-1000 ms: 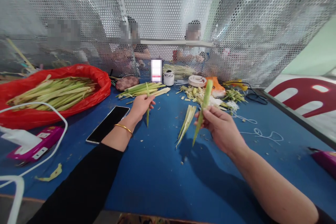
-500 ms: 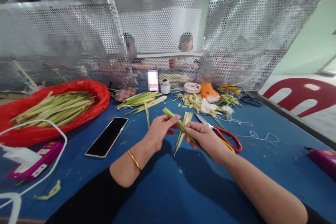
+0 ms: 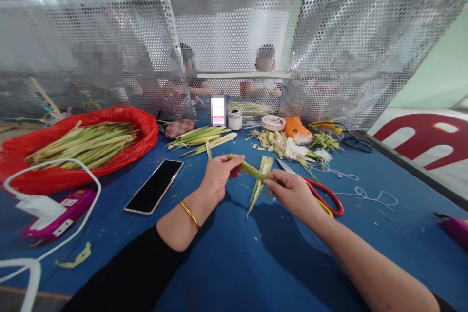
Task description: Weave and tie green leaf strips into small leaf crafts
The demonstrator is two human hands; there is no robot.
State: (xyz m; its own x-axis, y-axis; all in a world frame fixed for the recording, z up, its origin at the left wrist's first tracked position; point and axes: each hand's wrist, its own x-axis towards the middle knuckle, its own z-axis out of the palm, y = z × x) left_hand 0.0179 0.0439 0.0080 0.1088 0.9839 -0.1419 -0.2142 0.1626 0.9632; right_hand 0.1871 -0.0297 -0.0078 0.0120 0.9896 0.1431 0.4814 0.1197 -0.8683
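A green leaf strip (image 3: 250, 169) is stretched between my two hands above the blue table (image 3: 226, 263). My left hand (image 3: 219, 175) pinches its left end, and a gold bangle is on that wrist. At the strip's right end, my right hand (image 3: 287, 187) grips it between thumb and fingers. Beneath the strip lie pale split leaf pieces (image 3: 260, 183). Red-handled scissors (image 3: 323, 192) rest beside and partly behind my right hand, their blades pointing away. Beyond my left hand is a small bundle of leaves (image 3: 201, 137).
On the left are a red bag (image 3: 148, 131) of long leaves, a black phone (image 3: 155, 186) and a purple power strip (image 3: 62, 217) with a white cable. Leaf scraps (image 3: 274, 144), tape (image 3: 273, 122), a jar (image 3: 235, 120) and white string lie further back. People sit behind a perforated metal screen (image 3: 234, 29).
My hands have moved apart, so more of the green strip shows between them. The whole view has shifted slightly, with the table items appearing a little further right.
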